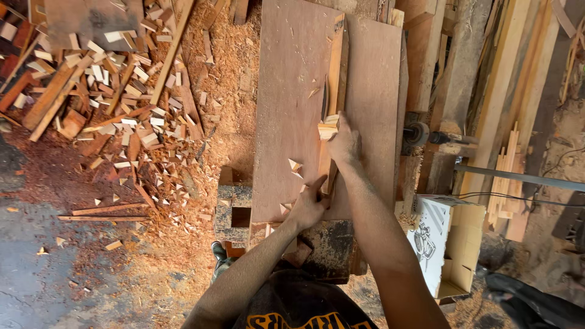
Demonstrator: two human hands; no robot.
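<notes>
A small pale wooden block, freshly cut and angular, sits against a narrow reddish strip lying lengthwise on a plywood board. The right hand has its fingers closed around the block. The left hand, fingers together, presses the strip's near end. Offcuts litter the sawdust floor.

Two hands, one plywood board, one cardboard box.
</notes>
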